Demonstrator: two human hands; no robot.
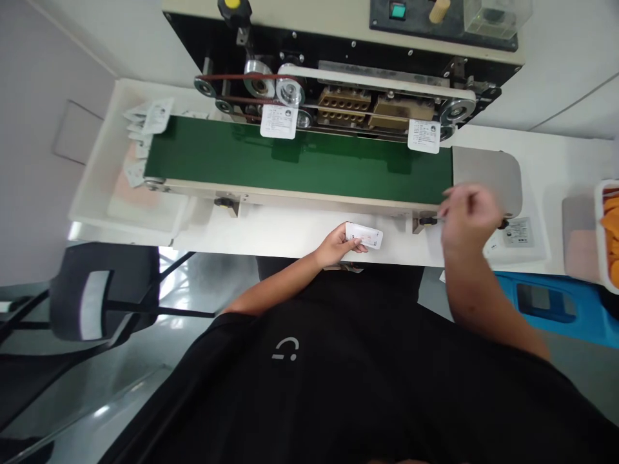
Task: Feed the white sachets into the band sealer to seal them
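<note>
My left hand (338,245) is closed on a small white printed sachet (370,237), in front of the conveyor. My right hand (468,216) is smeared by motion over the conveyor's right end, beside the grey end plate (488,174); whether its fingers hold anything I cannot tell. Along the far edge of the green belt (329,167), one sachet (279,121) hangs from the sealing machine (338,96) left of the middle. Another sachet (424,136) is at the machine's right end.
At the belt's left end, a white bin (97,193) holds several sachets (157,117). On the right, a shallow tray (536,248) holds a sachet, and a basket (599,238) holds orange items. A blue stool (580,316) and a black chair (104,290) flank me.
</note>
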